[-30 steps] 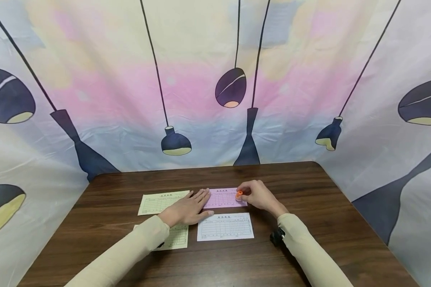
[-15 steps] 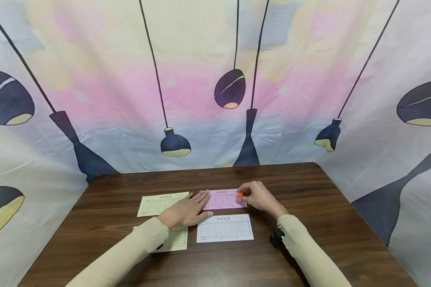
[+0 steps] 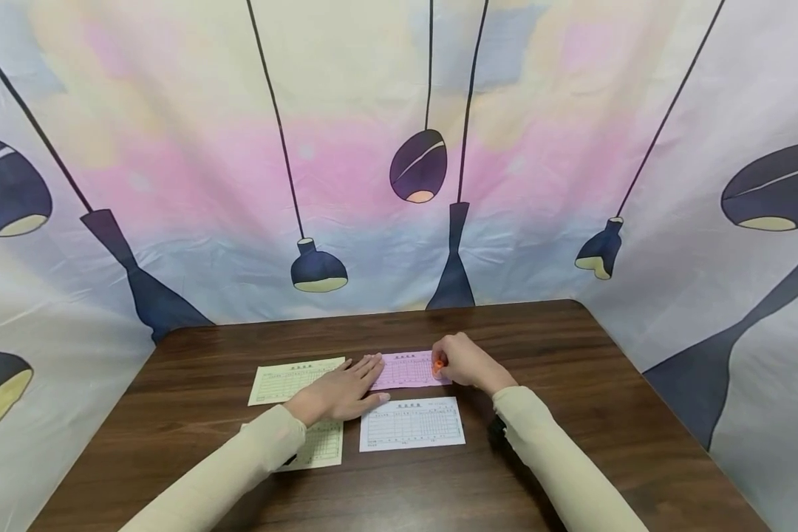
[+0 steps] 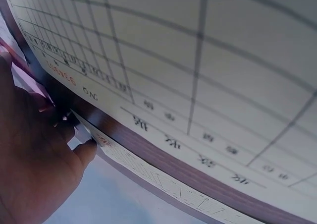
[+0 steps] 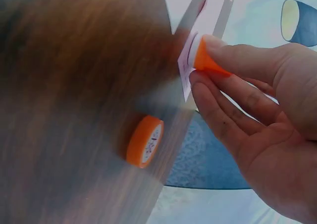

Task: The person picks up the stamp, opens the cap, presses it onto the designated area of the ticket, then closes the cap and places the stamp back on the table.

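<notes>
In the head view the left hand point(image 3: 342, 388) lies flat with fingers spread, its fingertips on the left end of a pink form slip point(image 3: 404, 369). The right hand point(image 3: 471, 362) pinches a small orange stamp point(image 5: 207, 55) between thumb and fingers. The stamp's white base meets the right end of the pink slip, printed side hidden. On the table beneath the right hand, an orange stamp cap point(image 5: 145, 141) with a labelled top shows in the right wrist view.
A white form slip point(image 3: 412, 425) lies in front of the pink one. To the left are a yellow slip point(image 3: 286, 380) and a yellow-green slip point(image 3: 322, 447), partly covered by the left arm. All rest on a dark wooden table point(image 3: 399, 491), with a lamp-print curtain point(image 3: 366, 177) behind.
The right hand and wrist have shifted and turned slightly to the left, with the stamp still at the pink slip's right end. The left hand stays in place; the head view has moved a little.
</notes>
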Demonstrator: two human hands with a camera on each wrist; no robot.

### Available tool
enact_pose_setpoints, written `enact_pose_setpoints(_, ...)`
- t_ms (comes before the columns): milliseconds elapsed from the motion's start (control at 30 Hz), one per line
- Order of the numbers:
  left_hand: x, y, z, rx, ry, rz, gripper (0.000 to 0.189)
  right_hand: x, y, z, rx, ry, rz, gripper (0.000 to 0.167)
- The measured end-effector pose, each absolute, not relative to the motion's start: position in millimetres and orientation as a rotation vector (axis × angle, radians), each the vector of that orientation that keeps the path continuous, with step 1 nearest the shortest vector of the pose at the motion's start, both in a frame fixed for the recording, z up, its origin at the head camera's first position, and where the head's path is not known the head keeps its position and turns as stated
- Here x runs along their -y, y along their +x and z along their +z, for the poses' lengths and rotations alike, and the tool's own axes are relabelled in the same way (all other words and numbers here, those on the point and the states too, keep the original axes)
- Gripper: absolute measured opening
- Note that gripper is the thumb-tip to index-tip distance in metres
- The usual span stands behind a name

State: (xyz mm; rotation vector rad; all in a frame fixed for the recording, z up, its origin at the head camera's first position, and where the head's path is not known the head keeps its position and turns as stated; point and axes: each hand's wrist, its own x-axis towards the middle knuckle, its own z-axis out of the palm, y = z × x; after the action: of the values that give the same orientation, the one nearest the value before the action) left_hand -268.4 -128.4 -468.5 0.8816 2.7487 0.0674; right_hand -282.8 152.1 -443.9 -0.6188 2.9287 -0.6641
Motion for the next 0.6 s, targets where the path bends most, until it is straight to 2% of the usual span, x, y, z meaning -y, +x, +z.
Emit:
enact_pose_setpoints(167, 131.1, -263.2, -474.4, -2.738, 0.883, 0.078, 0.084, -146.3, -280.4, -445.4, -2.934, -0.656, -0.590, 0.021)
enact_pose_setpoints(600, 131.9, -266.3, -461.9, -2.753, 0.929, 0.072, 0.081, -143.6, -291.0, -432.2, -2.910, -0.627, -0.553, 0.024)
